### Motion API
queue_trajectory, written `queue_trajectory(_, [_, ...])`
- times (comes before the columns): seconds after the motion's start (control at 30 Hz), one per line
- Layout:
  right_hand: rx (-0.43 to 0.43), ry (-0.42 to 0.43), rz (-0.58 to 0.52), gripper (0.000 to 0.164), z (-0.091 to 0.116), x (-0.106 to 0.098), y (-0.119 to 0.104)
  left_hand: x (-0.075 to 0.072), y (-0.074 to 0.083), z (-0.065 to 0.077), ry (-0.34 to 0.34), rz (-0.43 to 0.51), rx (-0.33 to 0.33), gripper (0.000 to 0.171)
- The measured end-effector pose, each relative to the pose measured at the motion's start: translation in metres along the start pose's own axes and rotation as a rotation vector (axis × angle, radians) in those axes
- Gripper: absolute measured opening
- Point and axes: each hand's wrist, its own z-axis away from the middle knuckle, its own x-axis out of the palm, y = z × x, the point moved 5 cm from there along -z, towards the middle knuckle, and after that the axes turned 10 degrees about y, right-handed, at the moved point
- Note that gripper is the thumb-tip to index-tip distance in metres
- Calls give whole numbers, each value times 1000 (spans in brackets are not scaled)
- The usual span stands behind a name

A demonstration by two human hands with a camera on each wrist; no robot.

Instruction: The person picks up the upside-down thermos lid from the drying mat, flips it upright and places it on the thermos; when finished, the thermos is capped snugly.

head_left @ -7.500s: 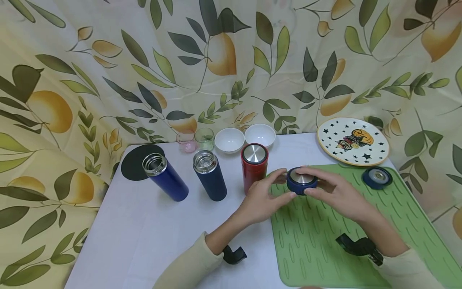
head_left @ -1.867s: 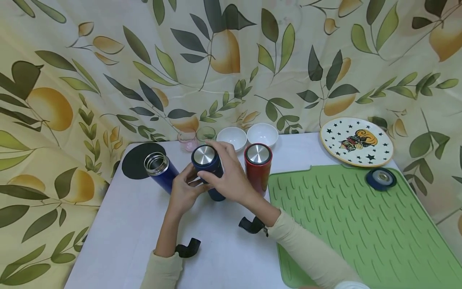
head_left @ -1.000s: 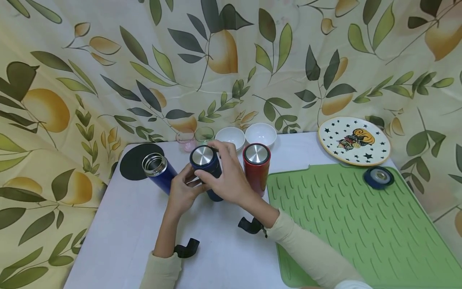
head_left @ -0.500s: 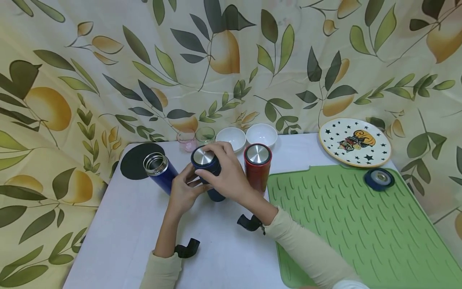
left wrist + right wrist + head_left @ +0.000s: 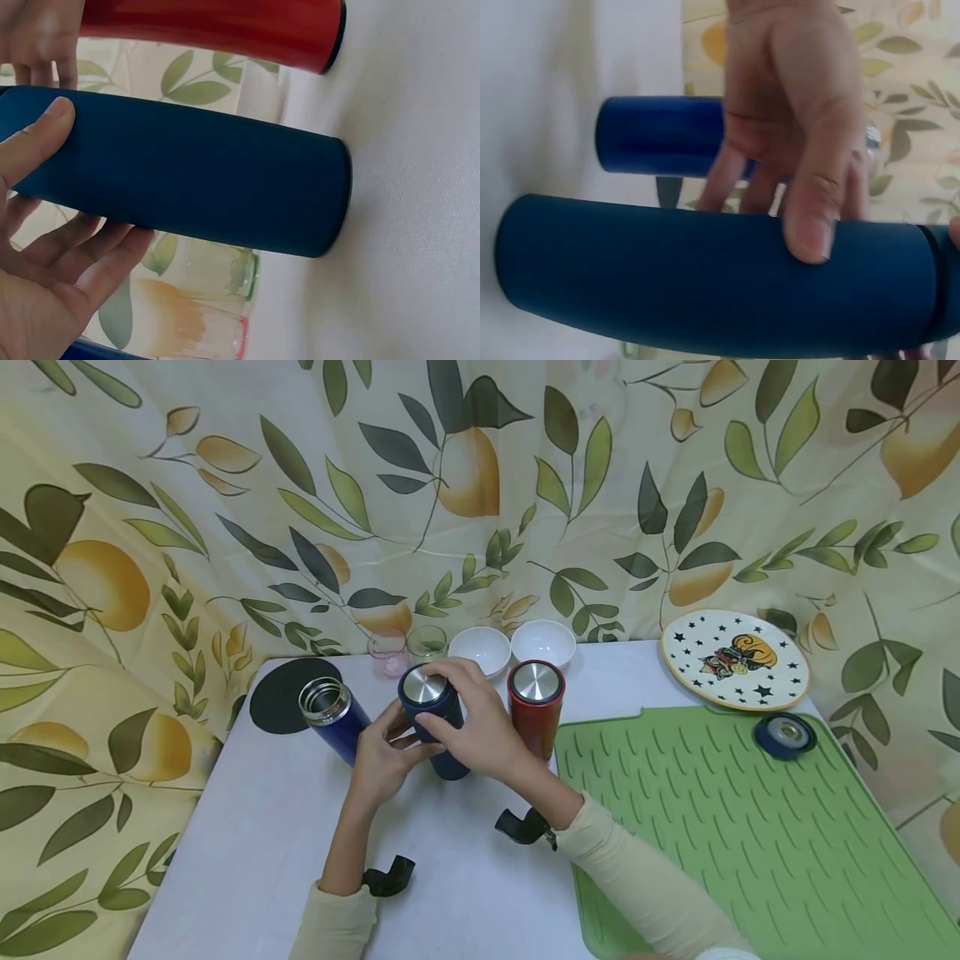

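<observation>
A matte dark blue thermos [image 5: 450, 767] stands upright on the white table, its navy lid [image 5: 424, 685] with a brushed steel top seated on the mouth. From the left, my left hand [image 5: 380, 764] grips the upper body, with thumb [image 5: 46, 139] and fingers on opposite sides. My right hand [image 5: 486, 731] holds the lid from the right, thumb at the near side and fingers over the far rim. Left of them stands a glossy blue thermos [image 5: 330, 714] without a lid. A red thermos [image 5: 534, 718] with a steel-topped lid stands to the right.
A second navy lid [image 5: 784, 736] lies upside down on the green mat [image 5: 720, 827]. Behind are two white bowls [image 5: 543, 643], a pink glass [image 5: 388, 657], a green glass [image 5: 427, 644], a black disc [image 5: 288, 697] and a star-patterned plate [image 5: 678, 672].
Earlier both hands held the lid over the mat; now it sits on the dark blue thermos and my left hand grips the body. Over the last second, my right fingers have shifted slightly round the lid.
</observation>
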Motion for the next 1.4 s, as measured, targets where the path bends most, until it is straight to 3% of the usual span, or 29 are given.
queue_trajectory(0.13, [51,3,16,62,2,2,3,1,-12,-2,0,-4,8,66])
queue_trajectory(0.27, [32,-41,-86,59,1,0,2,2,-26,-5,8,-18,11,68])
queue_trajectory(0.43, [7,-60,-124,52,-1,-4,0,2,-9,-2,-2,-13,-1,67])
queue_trajectory(0.6, [17,37,-36,46,1,-2,1,2,3,-1,-4,-14,13,66])
queue_trajectory(0.73, [71,140,41,55,6,4,4,4,3,-2,-4,11,24,64])
queue_trajectory(0.8, [94,151,38,61,8,6,6,5,-2,-3,-7,30,14,64])
queue_trajectory(1.03, [80,-7,-214,60,5,0,5,2,-26,-4,16,-34,19,65])
queue_trajectory(1.1, [58,-34,-229,57,3,-2,5,1,-27,-4,18,-41,19,65])
queue_trajectory(1.2, [45,-14,-149,55,4,-1,6,0,-22,-3,12,-36,19,65])
queue_trajectory(1.4, [108,107,13,65,10,9,10,2,0,2,5,15,34,62])
